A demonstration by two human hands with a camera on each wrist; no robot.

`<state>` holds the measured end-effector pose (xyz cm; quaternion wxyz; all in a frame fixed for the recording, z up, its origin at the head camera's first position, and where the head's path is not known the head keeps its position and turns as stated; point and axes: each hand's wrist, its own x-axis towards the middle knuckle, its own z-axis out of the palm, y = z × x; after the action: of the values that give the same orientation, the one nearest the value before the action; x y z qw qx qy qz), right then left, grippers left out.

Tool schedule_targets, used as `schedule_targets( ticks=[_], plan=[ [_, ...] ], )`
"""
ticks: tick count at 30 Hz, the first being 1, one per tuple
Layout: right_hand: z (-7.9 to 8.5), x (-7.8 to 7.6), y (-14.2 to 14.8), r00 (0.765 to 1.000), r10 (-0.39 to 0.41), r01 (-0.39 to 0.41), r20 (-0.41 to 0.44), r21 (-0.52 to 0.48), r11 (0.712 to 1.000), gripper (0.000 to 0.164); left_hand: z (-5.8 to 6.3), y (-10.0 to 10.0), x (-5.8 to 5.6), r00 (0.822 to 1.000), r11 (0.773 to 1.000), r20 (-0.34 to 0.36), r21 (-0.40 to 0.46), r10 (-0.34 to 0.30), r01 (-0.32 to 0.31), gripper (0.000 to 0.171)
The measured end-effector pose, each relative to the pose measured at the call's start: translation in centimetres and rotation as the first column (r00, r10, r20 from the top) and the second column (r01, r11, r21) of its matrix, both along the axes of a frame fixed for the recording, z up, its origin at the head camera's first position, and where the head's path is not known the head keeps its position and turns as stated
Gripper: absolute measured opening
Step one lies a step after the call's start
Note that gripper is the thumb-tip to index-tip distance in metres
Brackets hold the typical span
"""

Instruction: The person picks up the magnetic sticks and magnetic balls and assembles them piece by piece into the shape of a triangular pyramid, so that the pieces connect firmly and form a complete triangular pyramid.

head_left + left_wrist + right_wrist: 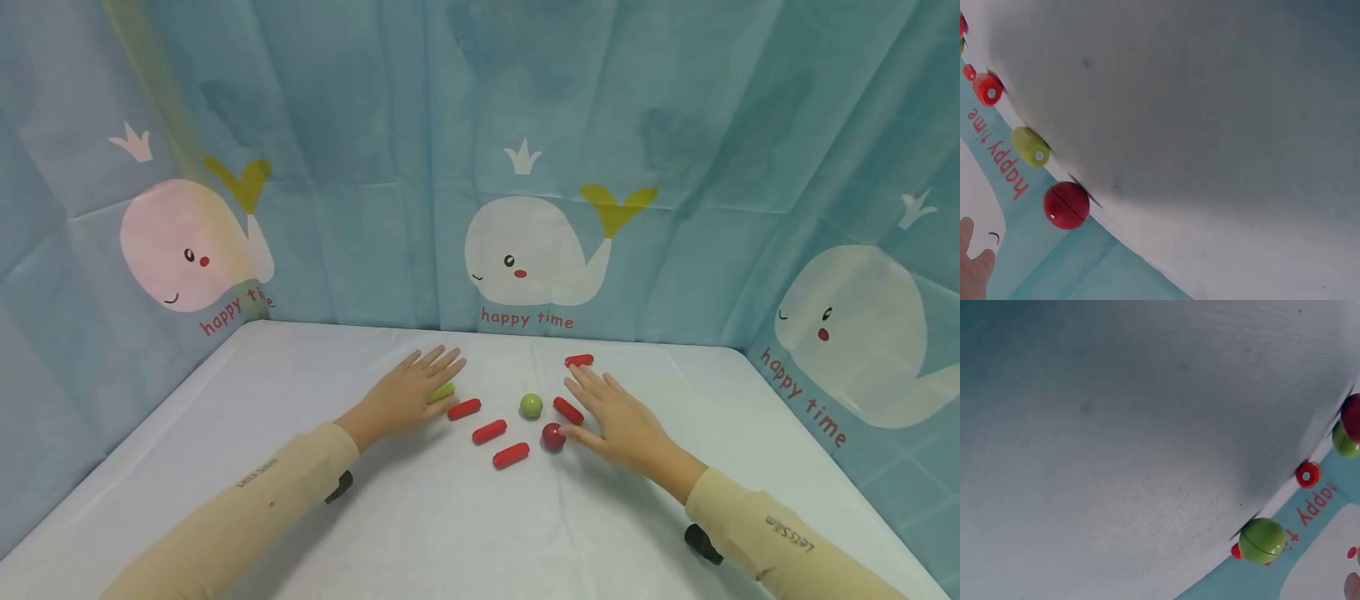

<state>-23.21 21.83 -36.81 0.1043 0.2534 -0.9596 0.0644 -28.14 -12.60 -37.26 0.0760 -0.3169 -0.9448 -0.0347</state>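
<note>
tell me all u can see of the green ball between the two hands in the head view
The green ball is round, light green and glossy, perhaps hard plastic or painted wood. It touches only the white table, beyond the dark red ball and left of a red stick, apart from both. In the right wrist view, the dark red ball partly hides it.

The bench (420,533) is white, the sticks (490,431) red (one lime stick (1030,147)), some balls (531,406) green, other balls (552,438) dark red, the curtain (360,100) blue with white whales (525,254).
</note>
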Motion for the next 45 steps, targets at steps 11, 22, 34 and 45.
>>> schedule_targets(
  ticks=[11, 22, 34, 45],
  plan=[
    [-0.1, 0.3, -0.8, 1.000, 0.029, -0.029, -0.006, -0.008, 1.000, 0.078, 0.3, 0.6, 0.7, 1.000, 1.000, 0.000, -0.011, -0.029, 0.029, 0.067],
    [0.3, 0.6, -1.0, 1.000, 0.030, -0.030, 0.001, -0.051, 0.998, 0.074, 0.4, 2.0, 1.4, 0.995, 0.995, 0.000, -0.003, -0.098, 0.098, 0.068],
    [0.7, 1.4, -1.5, 0.984, -0.035, 0.078, 0.173, -0.248, 0.966, 0.077, 0.1, 3.2, 2.0, 0.990, 0.992, 0.088, 0.078, -0.110, 0.103, 0.066],
    [1.0, 1.3, -1.8, 0.922, -0.120, 0.288, 0.368, -0.445, 0.848, 0.066, 0.5, 4.8, 3.1, 0.981, 0.990, 0.170, 0.120, -0.097, 0.077, 0.076]
  ],
)
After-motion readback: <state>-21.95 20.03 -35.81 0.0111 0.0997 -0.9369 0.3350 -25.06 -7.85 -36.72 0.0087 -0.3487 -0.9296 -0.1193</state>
